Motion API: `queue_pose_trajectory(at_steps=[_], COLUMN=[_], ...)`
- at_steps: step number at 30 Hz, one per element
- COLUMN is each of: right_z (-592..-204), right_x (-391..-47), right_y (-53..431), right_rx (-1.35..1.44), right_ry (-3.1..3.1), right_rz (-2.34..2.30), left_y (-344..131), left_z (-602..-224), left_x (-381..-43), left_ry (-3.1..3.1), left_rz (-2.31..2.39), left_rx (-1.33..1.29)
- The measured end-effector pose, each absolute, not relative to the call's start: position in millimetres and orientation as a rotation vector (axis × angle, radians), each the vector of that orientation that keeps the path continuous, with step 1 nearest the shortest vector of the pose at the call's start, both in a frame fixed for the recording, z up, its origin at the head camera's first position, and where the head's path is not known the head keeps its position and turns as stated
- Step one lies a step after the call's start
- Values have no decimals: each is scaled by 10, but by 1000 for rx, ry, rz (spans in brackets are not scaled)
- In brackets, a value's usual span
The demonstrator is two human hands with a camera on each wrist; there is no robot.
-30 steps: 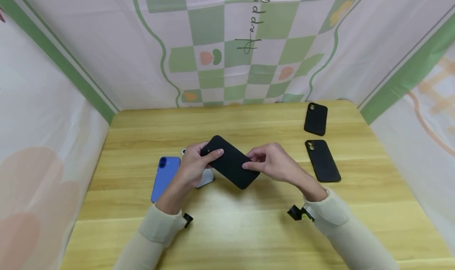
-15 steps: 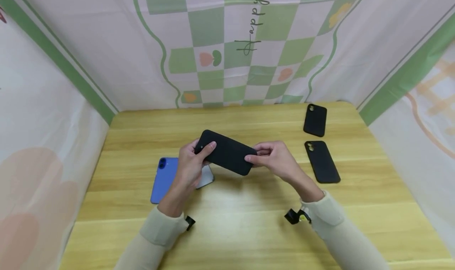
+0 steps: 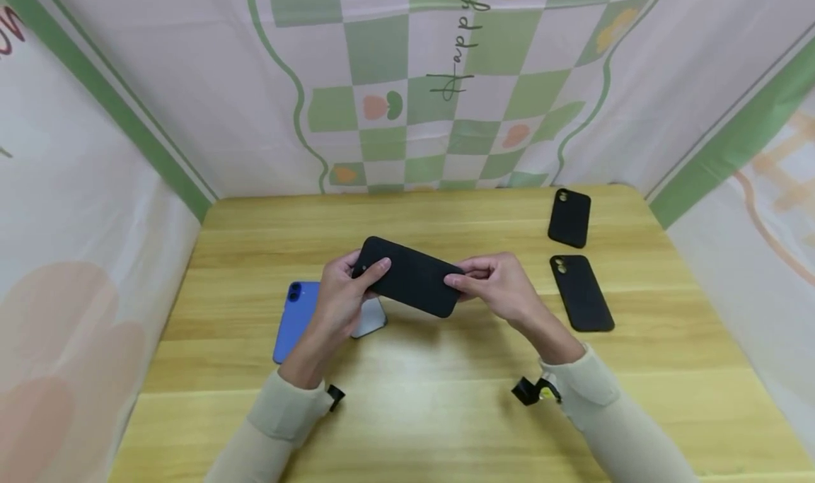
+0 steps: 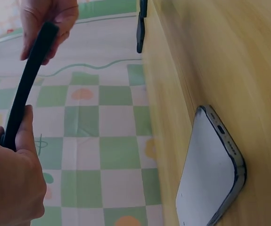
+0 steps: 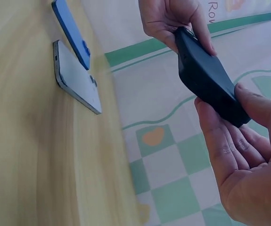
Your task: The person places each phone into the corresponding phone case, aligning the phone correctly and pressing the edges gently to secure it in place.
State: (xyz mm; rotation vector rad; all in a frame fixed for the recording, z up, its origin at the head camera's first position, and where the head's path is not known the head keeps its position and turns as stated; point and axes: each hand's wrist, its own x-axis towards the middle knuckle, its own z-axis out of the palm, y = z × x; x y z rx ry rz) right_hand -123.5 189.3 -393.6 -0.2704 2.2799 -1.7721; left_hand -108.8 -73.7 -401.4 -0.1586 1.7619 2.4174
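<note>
A black phone case (image 3: 410,278) is held tilted above the table, its flat face up. I cannot tell whether a phone sits inside it. My left hand (image 3: 337,288) grips its left end, thumb over the top face and fingers beneath. At the other end my right hand (image 3: 499,285) pinches it between thumb and fingers. In the right wrist view the case (image 5: 206,73) shows a thick edge between both hands. Under my left hand lies a white phone (image 3: 371,318), partly hidden, and left of it a blue phone (image 3: 296,320), partly behind the wrist.
Two more black phone cases with camera cutouts lie at the right of the wooden table (image 3: 446,412): one near the back edge (image 3: 569,218), the other case (image 3: 582,292) closer. Patterned cloth (image 3: 439,136) stands behind the table and at both sides.
Over the last second the held case has turned to lie more nearly crosswise. Its right end has risen with my right hand. Both hands keep their hold; in the last half second little changes.
</note>
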Motion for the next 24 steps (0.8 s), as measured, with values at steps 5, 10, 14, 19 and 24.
queue_pose_trajectory(at_steps=[5,10,14,19,24], right_z=[-3920,-3917,-3921,-3923,-3911], right_x=[-1233,-1242,-1246,-1251,-1260], right_y=[1907,1918,1928,1925,1927], right_rx=[-284,-282,-270,-269,-290], right_ry=[2265,2250,2231,2189,2206], right_rz=[-1779,-1783,-1794,-1827,-1815], left_y=[-750,-749,-745,-747,-757], left_z=[-4005,-3997,-3998,-4006,-3994], left_x=[-1084,-1080,-1077,-1073,-1071], left_ry=[1749,1753,1745,1716,1704], left_rz=[2385,2375,2378,2394,2401], left_rx=[-141,-139,-136,-157,-156])
